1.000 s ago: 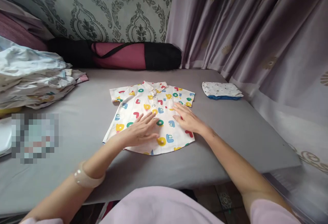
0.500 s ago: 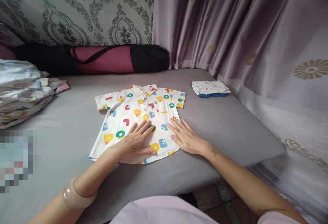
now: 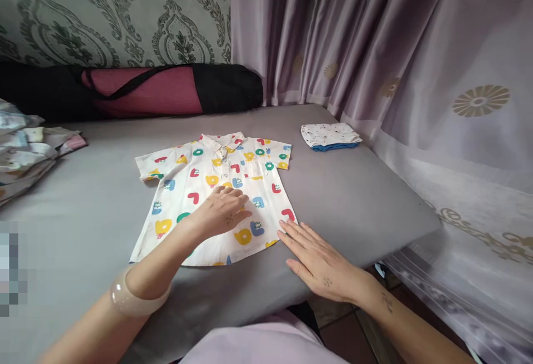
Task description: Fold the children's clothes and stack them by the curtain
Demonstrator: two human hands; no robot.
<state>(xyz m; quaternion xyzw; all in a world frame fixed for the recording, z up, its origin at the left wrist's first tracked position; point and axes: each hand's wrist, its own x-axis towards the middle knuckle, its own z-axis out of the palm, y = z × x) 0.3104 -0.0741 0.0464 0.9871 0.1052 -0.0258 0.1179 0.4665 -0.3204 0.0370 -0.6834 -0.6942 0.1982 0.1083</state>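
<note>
A small white short-sleeved shirt [image 3: 216, 186] with coloured letter shapes lies spread flat, front up, on a grey padded surface [image 3: 353, 197]. My left hand [image 3: 220, 211] rests palm down on the shirt's lower middle, fingers loosely curled against the cloth and holding nothing. My right hand [image 3: 318, 261] lies flat on the grey surface just off the shirt's lower right corner, fingers stretched out and together, fingertips touching the hem. A pale bangle sits on my left wrist.
A folded white and blue garment [image 3: 330, 136] lies at the far right near the purple curtain [image 3: 395, 64]. A pile of clothes [image 3: 25, 147] sits at the left edge. A black and maroon rolled bag [image 3: 137, 89] lies along the patterned wall.
My right hand slid off the shirt toward me and now rests at its lower right corner. My left hand stayed on the shirt with fingers curling. The view shifted right.
</note>
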